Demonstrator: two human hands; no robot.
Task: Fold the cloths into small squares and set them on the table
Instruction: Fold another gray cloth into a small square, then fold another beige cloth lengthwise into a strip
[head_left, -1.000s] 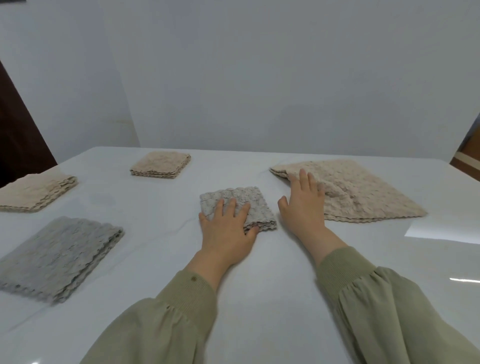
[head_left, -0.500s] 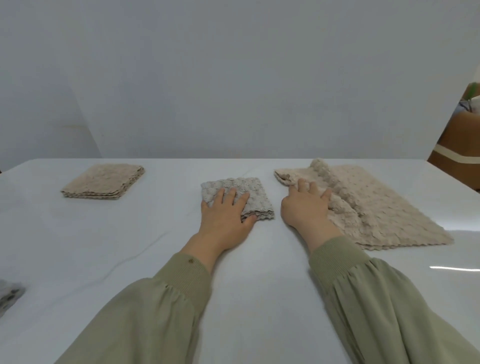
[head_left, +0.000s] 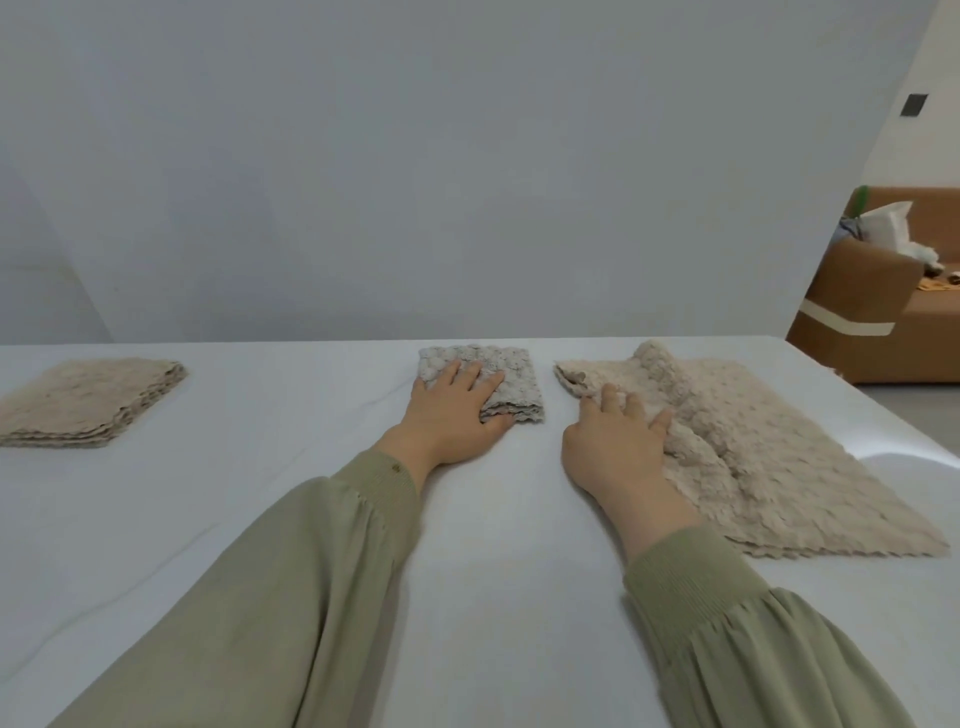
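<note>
A small folded grey cloth (head_left: 511, 374) lies on the white table (head_left: 249, 499), mid-far. My left hand (head_left: 454, 415) rests flat on its near left part, fingers straight. To its right a larger beige cloth (head_left: 779, 447) lies spread out, with a raised ridge bunched up along its left side. My right hand (head_left: 618, 447) sits on that cloth's left edge with its fingers curled into the fabric, gripping it.
A folded beige cloth stack (head_left: 88, 400) lies at the far left of the table. The table's right edge runs diagonally past the beige cloth. Beyond it stands a brown sofa (head_left: 872, 317) with clutter on it. A plain wall is behind the table.
The view has swung right, so the left-hand stacks slid out of sight. My right hand curled into the beige cloth and bunched it into a ridge. My left hand stayed on the grey cloth.
</note>
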